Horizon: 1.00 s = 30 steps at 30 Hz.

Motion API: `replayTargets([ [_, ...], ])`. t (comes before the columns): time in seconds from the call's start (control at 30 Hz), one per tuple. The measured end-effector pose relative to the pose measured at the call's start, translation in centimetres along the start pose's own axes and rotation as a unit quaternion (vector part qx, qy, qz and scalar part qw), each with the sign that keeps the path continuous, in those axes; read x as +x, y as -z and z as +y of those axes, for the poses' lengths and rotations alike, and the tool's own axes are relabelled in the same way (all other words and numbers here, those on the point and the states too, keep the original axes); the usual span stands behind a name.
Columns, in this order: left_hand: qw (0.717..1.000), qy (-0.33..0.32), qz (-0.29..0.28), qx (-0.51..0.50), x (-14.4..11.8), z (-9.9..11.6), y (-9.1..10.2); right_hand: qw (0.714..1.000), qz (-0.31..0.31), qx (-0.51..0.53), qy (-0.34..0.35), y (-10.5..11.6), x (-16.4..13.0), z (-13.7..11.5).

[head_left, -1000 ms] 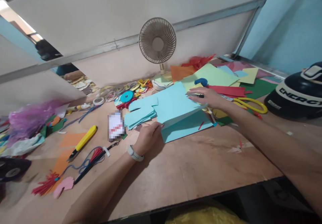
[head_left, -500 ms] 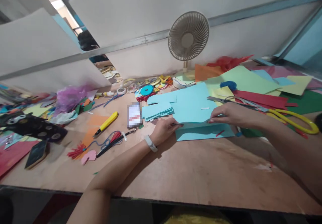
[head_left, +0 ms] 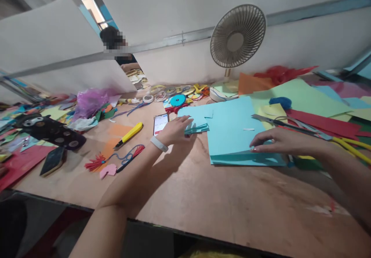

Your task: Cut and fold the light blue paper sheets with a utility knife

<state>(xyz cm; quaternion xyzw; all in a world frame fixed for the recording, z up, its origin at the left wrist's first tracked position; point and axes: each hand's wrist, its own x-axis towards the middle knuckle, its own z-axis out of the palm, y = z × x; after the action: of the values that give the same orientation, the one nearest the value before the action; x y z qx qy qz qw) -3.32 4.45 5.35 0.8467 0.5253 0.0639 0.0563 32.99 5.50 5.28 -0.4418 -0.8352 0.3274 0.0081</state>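
HEAD VIEW | left hand [head_left: 176, 130] pinching small light-blue paper stack [head_left: 197, 128], bench [head_left: 217, 207] centre, 11 o'clock | right hand [head_left: 275, 142] fingers spread flat, pressing large light-blue sheets [head_left: 232, 130], 2 o'clock | paper likely light, flexible, creases easily; grip edges.

Fan [head_left: 237, 37] at back of my desk; yellow knife [head_left: 129, 134] beside phone [head_left: 160, 123]; scissors [head_left: 304, 128] on red paper [head_left: 321, 123].

A brown wooden worktable [head_left: 237, 211] filled the foreground. White partition panels [head_left: 162, 11] with a grey metal rail [head_left: 304, 12] stood behind it from 10 to 2 o'clock. A beige desk fan [head_left: 237, 36] stood at 1 o'clock. Bright light entered at 11 o'clock.
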Motion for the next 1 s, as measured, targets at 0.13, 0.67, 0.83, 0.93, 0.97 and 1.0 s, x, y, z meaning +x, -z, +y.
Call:
replayTargets([
  [0.13,0.993,-0.007,-0.093,0.07,2.3,-0.6,0.4,1.0,0.001,-0.014,-0.018,0.1,0.2,-1.2],
  [0.67,0.978,0.007,-0.112,0.176,3.9,-0.5,0.4,0.999,-0.005,-0.027,-0.019,0.0,-0.2,-2.2],
  [0.83,0.972,0.017,-0.141,0.186,4.5,-0.3,0.7,0.999,0.011,-0.038,0.008,-0.6,0.3,-0.9],
  [0.93,0.968,0.023,-0.148,0.2,4.5,0.3,0.5,0.998,0.024,-0.051,0.028,-0.8,0.5,-0.4],
  [0.97,0.967,0.025,-0.145,0.206,4.5,0.5,0.4,0.998,0.022,-0.056,0.033,-0.8,0.5,-0.4],
  [1.0,0.967,0.026,-0.141,0.21,4.3,0.6,0.4,0.997,0.018,-0.062,0.036,-0.7,0.5,-0.5],
])
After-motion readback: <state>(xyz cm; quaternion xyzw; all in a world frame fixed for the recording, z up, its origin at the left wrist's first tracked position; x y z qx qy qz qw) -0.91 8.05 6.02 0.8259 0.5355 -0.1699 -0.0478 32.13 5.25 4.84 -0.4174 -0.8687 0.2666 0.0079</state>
